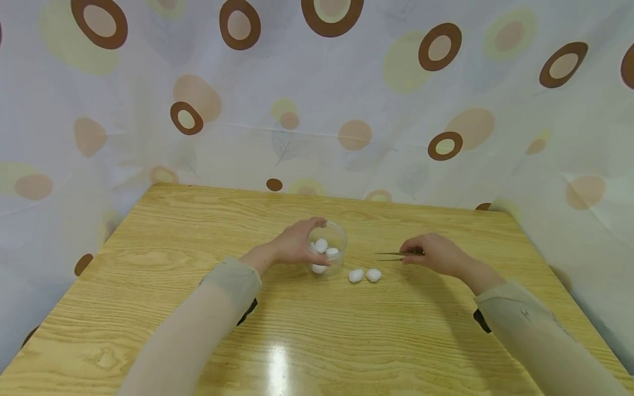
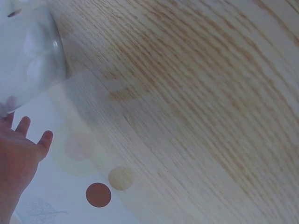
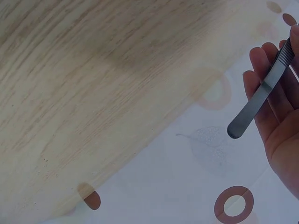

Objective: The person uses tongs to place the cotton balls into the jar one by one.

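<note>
While the left hand [image 1: 293, 243] grips a clear jar [image 1: 339, 235] already holding several cotton balls [image 1: 321, 245], two loose balls [image 1: 356, 275] are left outside below frame centre, the right hand [image 1: 440, 256] pinching empty tweezers [image 3: 252, 107].

Head view looking forward and down, wrist views nearer, wooden tabletop [image 1: 356, 335] shared.
</note>
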Demonstrator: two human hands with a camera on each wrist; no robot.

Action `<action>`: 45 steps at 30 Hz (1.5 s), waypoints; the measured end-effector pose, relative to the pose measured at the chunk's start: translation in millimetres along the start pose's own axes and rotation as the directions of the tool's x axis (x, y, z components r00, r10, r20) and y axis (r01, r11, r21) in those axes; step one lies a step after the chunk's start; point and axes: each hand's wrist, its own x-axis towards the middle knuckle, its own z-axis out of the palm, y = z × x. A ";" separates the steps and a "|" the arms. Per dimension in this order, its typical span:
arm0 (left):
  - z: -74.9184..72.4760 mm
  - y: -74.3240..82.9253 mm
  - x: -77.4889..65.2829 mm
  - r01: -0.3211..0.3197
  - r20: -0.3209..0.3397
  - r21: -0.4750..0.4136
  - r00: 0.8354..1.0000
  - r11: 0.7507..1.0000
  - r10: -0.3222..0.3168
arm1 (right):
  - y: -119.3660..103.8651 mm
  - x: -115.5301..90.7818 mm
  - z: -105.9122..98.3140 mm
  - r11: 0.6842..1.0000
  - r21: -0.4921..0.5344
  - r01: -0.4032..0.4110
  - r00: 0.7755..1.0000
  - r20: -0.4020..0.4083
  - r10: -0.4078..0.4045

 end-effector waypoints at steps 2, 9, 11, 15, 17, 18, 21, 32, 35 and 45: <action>-0.4 0.3 -0.6 -0.001 -0.001 0.000 1.000 1.000 0.001 | 1.7 -2.6 2.7 1.000 0.000 -0.001 1.000 0.005 0.001; -1.5 1.1 -2.6 0.004 0.002 -0.014 1.000 1.000 -0.004 | 4.9 -9.2 11.1 0.999 -0.029 -0.016 0.999 0.028 0.016; -1.5 0.9 -2.5 0.004 0.003 -0.014 1.000 1.000 -0.004 | 5.7 -10.3 13.6 0.999 -0.043 -0.011 0.999 0.029 0.012; -1.4 0.4 -2.7 0.011 0.004 -0.013 1.000 1.000 -0.011 | 7.0 -11.2 18.1 0.998 -0.059 -0.004 1.000 0.024 0.005; -1.5 0.7 -2.8 0.014 0.004 -0.011 1.000 1.000 -0.014 | 7.5 -10.9 20.5 0.998 -0.062 -0.003 1.000 0.022 0.004; -1.6 0.9 -2.9 0.014 0.004 -0.011 1.000 1.000 -0.014 | 7.5 -10.8 21.5 0.998 -0.064 -0.001 1.000 0.023 0.003; -1.6 1.6 -2.7 0.009 0.004 -0.009 1.000 1.000 -0.009 | 7.0 -10.2 24.3 0.997 -0.078 0.014 1.000 0.023 -0.012; -2.0 3.7 -2.2 0.009 0.002 -0.001 1.000 1.000 -0.009 | 2.0 -5.8 27.8 0.989 -0.133 0.062 0.998 0.036 -0.058; -1.8 3.9 -2.0 0.009 0.003 0.000 1.000 1.000 -0.009 | 0.8 -5.2 28.1 0.989 -0.128 0.070 0.997 0.036 -0.066; -1.0 4.0 -0.8 0.004 0.000 0.007 1.000 1.000 -0.004 | 0.8 -7.2 24.2 0.993 -0.106 0.051 0.999 -0.005 -0.052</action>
